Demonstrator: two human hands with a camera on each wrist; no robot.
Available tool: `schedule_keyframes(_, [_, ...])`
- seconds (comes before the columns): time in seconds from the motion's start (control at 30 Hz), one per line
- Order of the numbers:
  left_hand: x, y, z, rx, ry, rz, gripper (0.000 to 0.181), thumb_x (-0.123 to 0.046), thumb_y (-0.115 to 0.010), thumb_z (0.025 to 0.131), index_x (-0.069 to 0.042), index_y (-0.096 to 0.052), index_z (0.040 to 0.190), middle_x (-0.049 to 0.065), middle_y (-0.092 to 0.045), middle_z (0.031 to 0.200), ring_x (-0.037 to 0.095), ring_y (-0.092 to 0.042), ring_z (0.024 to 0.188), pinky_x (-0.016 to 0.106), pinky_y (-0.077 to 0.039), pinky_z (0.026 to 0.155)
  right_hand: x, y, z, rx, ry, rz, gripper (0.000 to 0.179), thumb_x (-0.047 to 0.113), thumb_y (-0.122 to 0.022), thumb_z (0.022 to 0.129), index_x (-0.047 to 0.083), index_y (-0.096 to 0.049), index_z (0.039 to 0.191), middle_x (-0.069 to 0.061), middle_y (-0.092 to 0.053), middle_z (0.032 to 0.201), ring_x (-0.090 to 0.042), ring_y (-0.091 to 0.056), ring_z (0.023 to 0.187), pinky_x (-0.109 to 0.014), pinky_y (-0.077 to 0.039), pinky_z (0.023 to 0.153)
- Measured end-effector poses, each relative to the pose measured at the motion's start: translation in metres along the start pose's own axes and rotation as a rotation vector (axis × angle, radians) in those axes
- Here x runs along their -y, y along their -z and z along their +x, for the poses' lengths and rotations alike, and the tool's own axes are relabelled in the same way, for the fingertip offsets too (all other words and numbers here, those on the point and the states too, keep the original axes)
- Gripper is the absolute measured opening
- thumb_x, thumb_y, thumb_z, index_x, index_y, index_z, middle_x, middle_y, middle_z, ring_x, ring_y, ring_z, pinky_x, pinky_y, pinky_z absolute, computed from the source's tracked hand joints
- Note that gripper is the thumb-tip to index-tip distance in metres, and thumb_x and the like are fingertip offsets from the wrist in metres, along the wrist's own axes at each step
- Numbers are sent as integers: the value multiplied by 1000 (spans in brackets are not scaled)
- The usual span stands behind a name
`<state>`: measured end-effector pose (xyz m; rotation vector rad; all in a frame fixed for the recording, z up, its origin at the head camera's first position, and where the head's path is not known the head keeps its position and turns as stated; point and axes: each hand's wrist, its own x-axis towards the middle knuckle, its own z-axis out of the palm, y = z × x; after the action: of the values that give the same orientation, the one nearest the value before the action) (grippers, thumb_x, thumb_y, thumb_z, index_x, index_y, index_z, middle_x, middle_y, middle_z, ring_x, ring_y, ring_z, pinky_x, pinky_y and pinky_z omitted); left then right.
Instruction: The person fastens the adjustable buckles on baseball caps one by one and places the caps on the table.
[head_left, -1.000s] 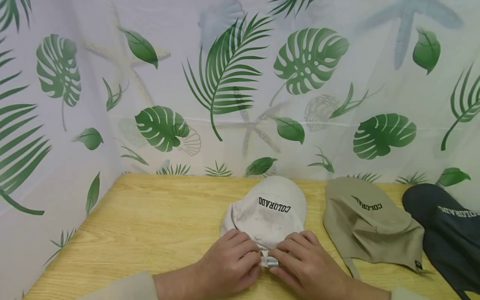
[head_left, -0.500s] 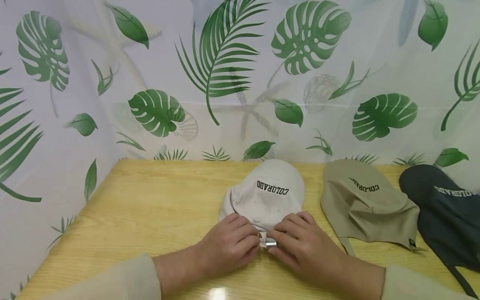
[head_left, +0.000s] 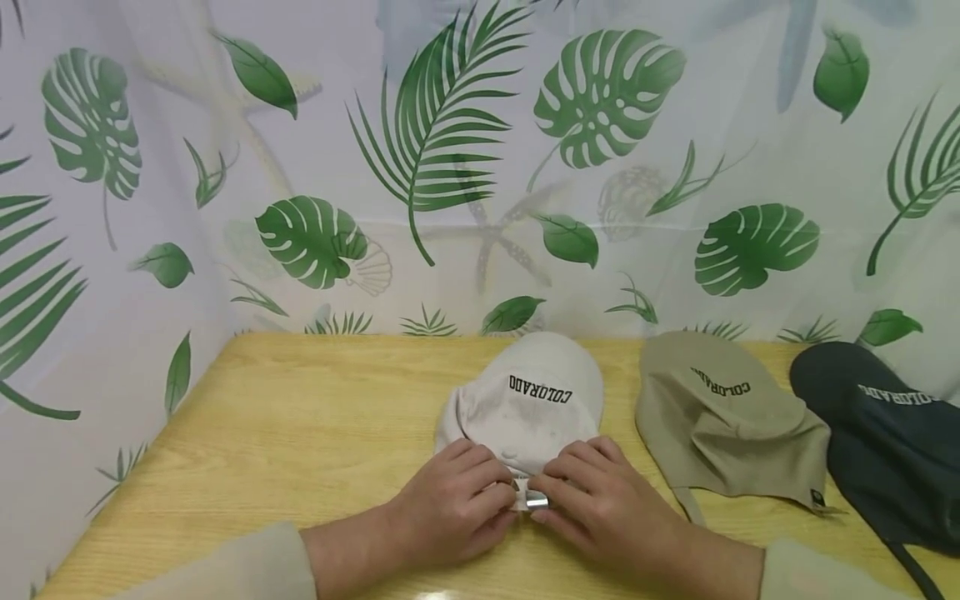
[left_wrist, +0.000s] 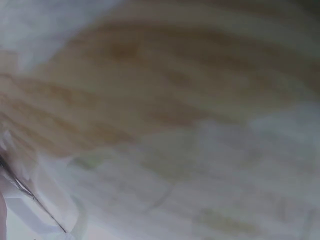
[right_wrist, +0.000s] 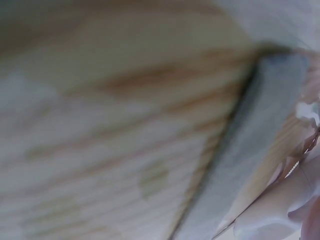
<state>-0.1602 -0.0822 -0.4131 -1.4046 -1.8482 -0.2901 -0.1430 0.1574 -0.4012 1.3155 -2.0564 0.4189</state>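
The off-white cap [head_left: 542,421] and khaki cap [head_left: 738,425] bear black lettering [head_left: 540,389] (the dark cap [head_left: 885,437], white), the backdrop [head_left: 667,260] green leaves [head_left: 570,240].

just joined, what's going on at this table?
Someone is handling the strap of a white cap on a wooden table. The left hand grips the strap, while the right hand pinches the silver clasp on it. Whether the strap is fastened can't be made out. A tan cap and a dark cap lie off to the right, neither being touched.
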Motion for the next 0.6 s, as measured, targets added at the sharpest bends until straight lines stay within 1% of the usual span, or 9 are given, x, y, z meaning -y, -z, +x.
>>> schedule_keyframes(0.23, [0,-1,-2,-16,-9,27,7,-19,-61,84,-17,-68,83,-6,-67,87,11,-62,83,28,-48,77,1,1,-1,11,-21,7,25,37,-58,100,17,-73,102,11,-63,96,-10,-55,89,-28,-35,83])
schedule_keyframes(0.33, [0,0,-1,-14,-1,22,6,-18,-62,83,-17,-68,84,-6,-67,87,11,-62,83,27,-47,77,1,1,0,17,-23,9,24,37,-59,99,17,-73,103,11,-63,96,-9,-55,90,-27,-35,83])
schedule_keyframes(0.5, [0,1,-1,-14,-10,12,6,-17,-68,81,-17,-70,86,-7,-68,89,10,-62,85,25,-48,78,1,-1,0,9,-15,15,23,36,-60,99,17,-73,102,11,-64,96,-9,-56,89,-26,-34,83])
schedule_keyframes(0.6, [0,1,-1,-17,-15,10,6,-17,-69,81,-17,-71,87,-7,-69,89,10,-63,86,25,-48,79,1,-1,0,0,-10,21,23,36,-60,99,17,-73,101,11,-64,95,-9,-56,89,-26,-34,83])
